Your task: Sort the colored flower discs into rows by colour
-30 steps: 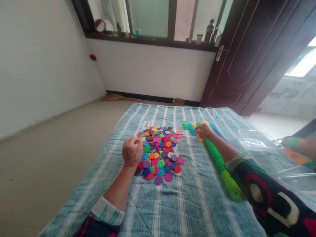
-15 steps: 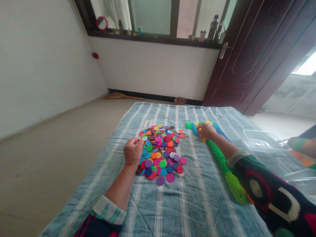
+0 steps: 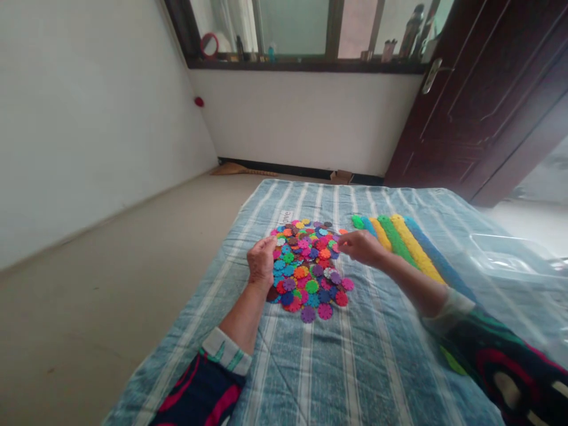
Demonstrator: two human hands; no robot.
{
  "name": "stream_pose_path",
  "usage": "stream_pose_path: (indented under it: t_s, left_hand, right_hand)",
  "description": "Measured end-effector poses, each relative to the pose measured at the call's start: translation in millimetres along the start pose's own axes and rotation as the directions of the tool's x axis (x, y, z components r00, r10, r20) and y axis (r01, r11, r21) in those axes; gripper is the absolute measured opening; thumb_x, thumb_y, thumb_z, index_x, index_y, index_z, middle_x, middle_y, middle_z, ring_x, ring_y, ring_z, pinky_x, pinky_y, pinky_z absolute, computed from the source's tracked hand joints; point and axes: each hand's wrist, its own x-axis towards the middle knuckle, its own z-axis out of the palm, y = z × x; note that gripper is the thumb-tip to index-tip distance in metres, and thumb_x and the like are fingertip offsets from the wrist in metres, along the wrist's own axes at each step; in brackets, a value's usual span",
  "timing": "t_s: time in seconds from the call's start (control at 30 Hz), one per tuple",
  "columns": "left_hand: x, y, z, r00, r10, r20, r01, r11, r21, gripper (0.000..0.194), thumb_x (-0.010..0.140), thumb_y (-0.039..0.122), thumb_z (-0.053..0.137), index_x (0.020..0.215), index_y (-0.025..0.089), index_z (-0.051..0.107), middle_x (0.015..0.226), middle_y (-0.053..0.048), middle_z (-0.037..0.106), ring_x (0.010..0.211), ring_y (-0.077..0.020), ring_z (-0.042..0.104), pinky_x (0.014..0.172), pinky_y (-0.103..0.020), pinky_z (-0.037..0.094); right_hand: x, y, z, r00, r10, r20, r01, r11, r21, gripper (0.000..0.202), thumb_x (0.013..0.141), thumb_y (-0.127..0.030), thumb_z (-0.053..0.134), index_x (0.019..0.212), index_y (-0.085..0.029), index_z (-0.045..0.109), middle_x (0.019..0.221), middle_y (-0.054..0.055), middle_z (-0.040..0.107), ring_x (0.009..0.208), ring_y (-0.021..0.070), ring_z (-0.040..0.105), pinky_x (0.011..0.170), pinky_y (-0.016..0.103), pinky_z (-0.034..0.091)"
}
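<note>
A heap of notched plastic discs in many colours lies on the striped cloth in front of me. At its left edge, my left hand is closed, thumb and fingers pinched by a pale disc; what they hold, if anything, is hidden. My right hand reaches to the heap's upper right edge, fingertips together among the outer discs, and I cannot make out what is in them. Beyond the right forearm run long rows of discs, among them a yellow row and a blue row, partly covered by that arm.
A clear plastic tub stands on the right of the striped cloth. A paper label reading "love" lies behind the heap. Farther back are a white wall, a window sill with small items, and a dark red door.
My right hand has moved left, from the far end of the disc rows to the heap's right edge. My left hand stays by the heap. The view has shifted, placing everything farther right.
</note>
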Motion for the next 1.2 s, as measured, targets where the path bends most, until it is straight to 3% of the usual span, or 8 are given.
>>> stream_pose_path:
  t_s: [0.13,0.3,0.43,0.6,0.8,0.97,1.07,1.2]
  left_hand:
    - [-1.9,4.8,0.1,0.994,-0.096,0.052,0.104,0.981,-0.165,0.026,0.058,0.037,0.067,0.072,0.015,0.067,0.068,0.0,0.065,0.073,-0.0144,0.06,0.072,-0.027,0.048]
    - [-5.7,12.9,-0.5,0.99,-0.105,0.094,0.126,0.96,-0.251,0.029,0.054,0.039,0.072,0.067,0.013,0.064,0.07,-0.003,0.065,0.075,-0.0157,0.061,0.075,-0.029,0.049]
    - [-6.0,13.5,-1.5,0.984,-0.122,0.129,0.157,0.938,-0.309,0.032,0.055,0.04,0.072,0.069,0.012,0.064,0.072,-0.003,0.065,0.076,-0.0155,0.062,0.077,-0.03,0.048]
    - [-2.9,11.7,-1.3,0.98,-0.115,0.161,0.164,0.927,-0.337,0.032,0.057,0.038,0.071,0.072,0.012,0.063,0.07,-0.004,0.065,0.075,-0.0164,0.063,0.078,-0.032,0.049]
    - [1.6,13.9,-0.3,0.975,-0.104,0.196,0.156,0.951,-0.268,0.03,0.056,0.039,0.071,0.067,0.014,0.06,0.069,-0.003,0.064,0.077,-0.018,0.063,0.076,-0.032,0.05]
    - [2.8,15.7,-2.4,0.97,-0.06,0.236,0.111,0.971,-0.211,0.031,0.061,0.044,0.067,0.065,0.014,0.059,0.071,-0.005,0.065,0.078,-0.0189,0.063,0.074,-0.033,0.052]
    - [2.9,16.8,-4.2,0.973,-0.032,0.23,0.074,0.982,-0.174,0.029,0.063,0.044,0.065,0.064,0.016,0.06,0.074,-0.006,0.066,0.078,-0.0198,0.063,0.071,-0.032,0.052]
    - [4.7,17.8,-5.6,0.988,-0.053,0.144,0.078,0.981,-0.175,0.024,0.059,0.039,0.068,0.064,0.016,0.061,0.073,-0.005,0.067,0.074,-0.0189,0.063,0.067,-0.031,0.052]
  right_hand:
    - [-1.5,-52.4,22.2,0.973,-0.225,0.05,0.222,0.974,0.046,0.019,0.08,-0.023,0.056,0.09,-0.022,0.073,0.078,0.002,0.071,0.072,0.0144,0.062,0.061,0.022,0.037]
    - [8.0,-102.5,37.8,0.959,-0.261,0.105,0.266,0.963,-0.036,0.027,0.085,-0.032,0.053,0.107,-0.028,0.067,0.09,0.004,0.072,0.086,0.0206,0.066,0.069,0.026,0.043]
    - [18.0,-126.3,39.8,0.946,-0.274,0.176,0.3,0.943,-0.145,0.03,0.087,-0.033,0.05,0.111,-0.024,0.065,0.098,0.009,0.071,0.091,0.0238,0.066,0.07,0.029,0.047]
    - [26.1,-135.0,46.7,0.947,-0.239,0.217,0.285,0.934,-0.217,0.03,0.085,-0.034,0.051,0.102,-0.014,0.068,0.093,0.016,0.071,0.084,0.0259,0.067,0.066,0.031,0.049]
    - [29.9,-130.6,53.0,0.947,-0.276,0.166,0.309,0.925,-0.22,0.029,0.088,-0.03,0.044,0.092,-0.015,0.069,0.084,0.013,0.072,0.079,0.0262,0.067,0.06,0.03,0.046]
    - [26.4,-110.9,41.2,0.946,-0.324,-0.015,0.32,0.939,-0.123,0.029,0.09,-0.029,0.042,0.086,-0.019,0.069,0.079,0.008,0.071,0.07,0.0184,0.064,0.057,0.024,0.036]
    - [24.7,-78.3,19.9,0.948,-0.297,-0.11,0.297,0.955,-0.016,0.027,0.089,-0.026,0.046,0.079,-0.019,0.07,0.075,0.003,0.069,0.067,0.0128,0.06,0.057,0.021,0.032]
    - [23.0,-8.8,-13.6,0.993,-0.023,-0.117,0.028,0.999,0.045,0.022,0.085,-0.025,0.051,0.083,-0.019,0.072,0.058,-0.001,0.063,0.057,0.01,0.056,0.055,0.018,0.033]
